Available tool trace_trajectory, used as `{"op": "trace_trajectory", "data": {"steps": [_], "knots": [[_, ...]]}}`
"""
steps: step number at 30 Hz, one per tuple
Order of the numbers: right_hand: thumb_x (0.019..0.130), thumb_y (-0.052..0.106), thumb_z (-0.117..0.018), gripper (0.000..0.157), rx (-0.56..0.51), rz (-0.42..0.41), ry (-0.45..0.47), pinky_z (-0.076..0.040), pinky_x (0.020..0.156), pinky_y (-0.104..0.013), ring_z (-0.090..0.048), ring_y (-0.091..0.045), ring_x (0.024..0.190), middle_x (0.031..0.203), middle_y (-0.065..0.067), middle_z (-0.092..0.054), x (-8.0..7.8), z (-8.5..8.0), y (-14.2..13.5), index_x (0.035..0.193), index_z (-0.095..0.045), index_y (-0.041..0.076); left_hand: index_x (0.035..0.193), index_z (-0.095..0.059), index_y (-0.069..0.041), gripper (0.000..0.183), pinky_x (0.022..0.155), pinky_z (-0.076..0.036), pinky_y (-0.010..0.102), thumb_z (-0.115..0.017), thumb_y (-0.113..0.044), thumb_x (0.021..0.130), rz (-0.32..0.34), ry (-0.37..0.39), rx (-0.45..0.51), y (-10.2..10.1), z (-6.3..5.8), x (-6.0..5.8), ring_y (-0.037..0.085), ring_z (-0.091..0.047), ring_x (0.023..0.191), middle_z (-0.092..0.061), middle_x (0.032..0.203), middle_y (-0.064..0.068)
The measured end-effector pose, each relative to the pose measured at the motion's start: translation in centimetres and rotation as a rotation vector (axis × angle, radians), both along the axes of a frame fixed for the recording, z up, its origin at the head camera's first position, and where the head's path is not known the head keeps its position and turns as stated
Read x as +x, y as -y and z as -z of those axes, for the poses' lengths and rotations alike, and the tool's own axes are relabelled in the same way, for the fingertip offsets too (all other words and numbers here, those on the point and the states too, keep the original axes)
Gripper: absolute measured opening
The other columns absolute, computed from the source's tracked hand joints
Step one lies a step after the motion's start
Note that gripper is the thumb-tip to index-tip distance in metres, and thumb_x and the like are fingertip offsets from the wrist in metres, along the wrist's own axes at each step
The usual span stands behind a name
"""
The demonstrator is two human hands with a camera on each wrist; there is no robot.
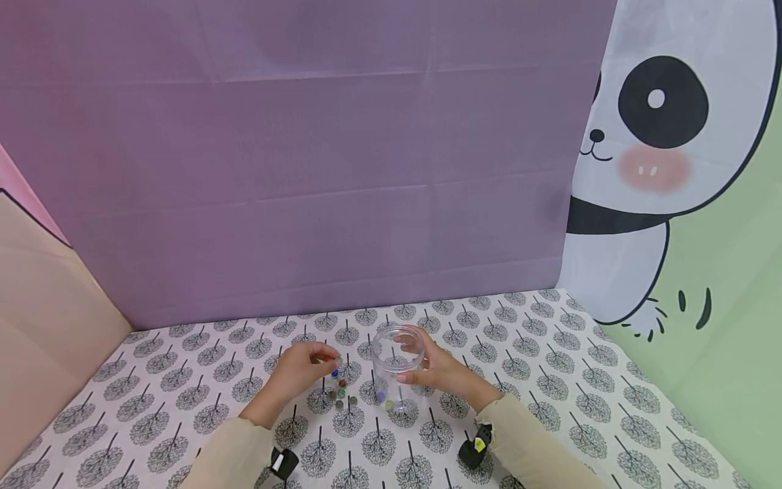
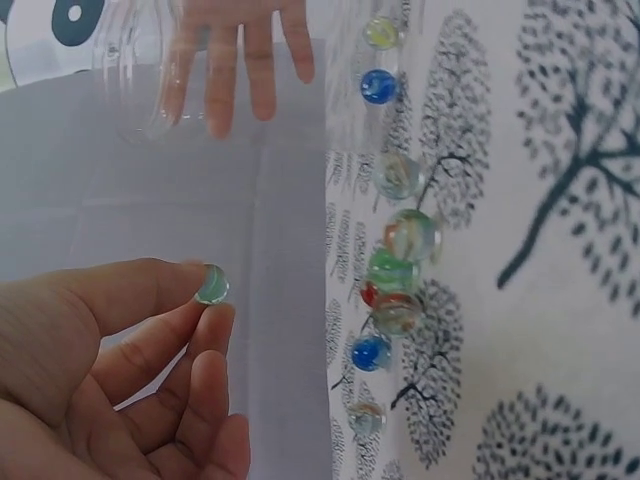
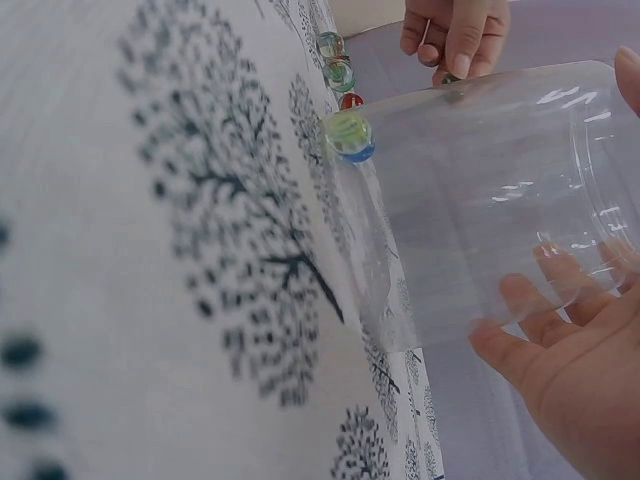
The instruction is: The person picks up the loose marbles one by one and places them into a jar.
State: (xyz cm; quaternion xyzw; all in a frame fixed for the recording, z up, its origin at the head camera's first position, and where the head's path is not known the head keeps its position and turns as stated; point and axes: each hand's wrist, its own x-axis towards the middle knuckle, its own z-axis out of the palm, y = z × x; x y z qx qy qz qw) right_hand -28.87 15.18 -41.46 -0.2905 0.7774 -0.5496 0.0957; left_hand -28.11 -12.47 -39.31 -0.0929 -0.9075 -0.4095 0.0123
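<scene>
Fingers (image 2: 145, 290) of left hand (image 1: 299, 370) pinched on green marble (image 2: 212, 285), beside jar (image 1: 386, 375); jar, 2 marbles (image 1: 389, 405) inside, gripped by right hand (image 1: 444, 370) on tabletop (image 1: 513, 414). Jar best kept steady, marble lowered gently.

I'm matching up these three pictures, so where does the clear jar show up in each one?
Head: the clear jar is below the centre, between the two hands.
Left wrist: the rim end of the clear jar is at the upper left.
Right wrist: the clear jar lies sideways across the right half.
Shared landmark: the right hand, its fingers at the jar in every view.
</scene>
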Motion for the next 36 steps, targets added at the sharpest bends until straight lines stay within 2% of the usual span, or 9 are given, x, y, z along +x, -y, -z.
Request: {"op": "trace_trajectory", "data": {"steps": [13, 24, 36], "knots": [[0.08, 0.032, -0.074, 0.087, 0.007, 0.012, 0.006, -0.026, 0.107, -0.056, -0.032, -0.03, 0.136, 0.149, -0.005, -0.034, 0.2, 0.1, 0.1, 0.147, -0.019, 0.019, 0.098, -0.072, -0.01, 0.015, 0.069, -0.046, 0.03, -0.069, -0.016, 0.084, 0.021, -0.003, 0.027, -0.4, -0.5, 0.3, 0.012, -0.056, 0.079, -0.066, 0.089, -0.002], [0.081, 0.028, -0.074, 0.088, -0.014, 0.02, 0.032, -0.026, 0.108, -0.054, -0.031, -0.028, 0.137, 0.149, -0.002, -0.034, 0.4, 0.0, 0.1, 0.148, -0.018, 0.022, 0.1, -0.071, -0.008, 0.017, 0.066, -0.046, 0.029, -0.068, -0.013, 0.084, 0.03, -0.029, 0.042, -0.8, -1.2, 0.4, 0.011, -0.056, 0.075, -0.065, 0.091, 0.0], [0.081, 0.028, -0.073, 0.085, -0.011, 0.019, 0.022, -0.026, 0.107, -0.055, -0.032, -0.029, 0.136, 0.149, -0.004, -0.035, 0.1, 0.1, 0.0, 0.147, -0.02, 0.022, 0.098, -0.071, -0.008, 0.015, 0.065, -0.044, 0.029, -0.068, -0.014, 0.085, 0.035, -0.029, 0.076, -1.3, -1.9, 0.4, 0.013, -0.054, 0.074, -0.065, 0.089, 0.0]]}}
